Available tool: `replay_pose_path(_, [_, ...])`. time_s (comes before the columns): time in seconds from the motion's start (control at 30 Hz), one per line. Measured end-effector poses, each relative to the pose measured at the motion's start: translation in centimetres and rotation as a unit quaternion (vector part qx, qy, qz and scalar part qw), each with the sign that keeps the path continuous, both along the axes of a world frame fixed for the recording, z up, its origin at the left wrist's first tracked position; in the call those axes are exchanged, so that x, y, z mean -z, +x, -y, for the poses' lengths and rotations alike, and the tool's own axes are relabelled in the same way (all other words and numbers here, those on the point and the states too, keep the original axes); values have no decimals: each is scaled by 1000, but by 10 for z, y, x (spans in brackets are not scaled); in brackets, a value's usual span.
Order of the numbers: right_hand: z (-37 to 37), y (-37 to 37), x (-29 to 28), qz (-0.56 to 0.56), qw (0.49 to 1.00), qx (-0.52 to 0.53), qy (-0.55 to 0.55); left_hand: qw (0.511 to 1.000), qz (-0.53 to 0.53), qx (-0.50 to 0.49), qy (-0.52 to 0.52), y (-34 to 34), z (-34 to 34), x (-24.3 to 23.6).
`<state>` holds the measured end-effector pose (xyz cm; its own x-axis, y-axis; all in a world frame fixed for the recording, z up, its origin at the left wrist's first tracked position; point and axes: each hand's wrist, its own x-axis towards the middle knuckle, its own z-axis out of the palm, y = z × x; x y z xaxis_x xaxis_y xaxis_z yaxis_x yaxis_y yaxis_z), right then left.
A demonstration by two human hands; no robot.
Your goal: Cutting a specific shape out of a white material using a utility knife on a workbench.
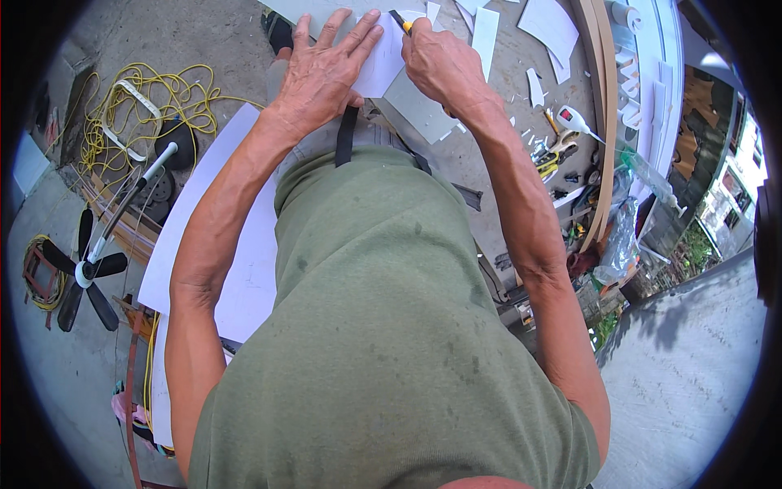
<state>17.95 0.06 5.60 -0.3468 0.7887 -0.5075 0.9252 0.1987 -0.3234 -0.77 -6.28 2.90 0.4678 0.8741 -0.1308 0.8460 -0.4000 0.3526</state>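
Near the top of the head view, my left hand (326, 72) lies flat with its fingers spread on a white sheet (381, 63). Closed around a yellow and black utility knife (406, 26), my right hand (446, 67) is at the sheet's right side. The knife's dark end points up and left, over the sheet's far part; whether its blade touches the sheet I cannot tell. A grey flat board (417, 110) shows partly under the white sheet, nearer to my body.
White offcuts (550, 33) lie at the far right, near tan curved strips (604, 114). Scissors (562, 151) and a white nozzled bottle (573, 120) are among small tools. To the left are a large white sheet (220, 220), tangled yellow cord (195, 85) and a black-bladed fan (85, 273).
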Motion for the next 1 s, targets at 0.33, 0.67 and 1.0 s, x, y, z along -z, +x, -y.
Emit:
replay_pose_path(0.33, [7, -12, -4, 6, 995, 79, -59, 998, -62, 7, -19, 10, -4, -3])
replay_pose_path(0.67, [16, -14, -2, 17, 995, 84, -46, 998, -51, 11, -17, 6, 0, 7])
replay_pose_path(1.0, [24, -13, 1, 38, 994, 87, -48, 999, -41, 19, -2, 8, 1, 12])
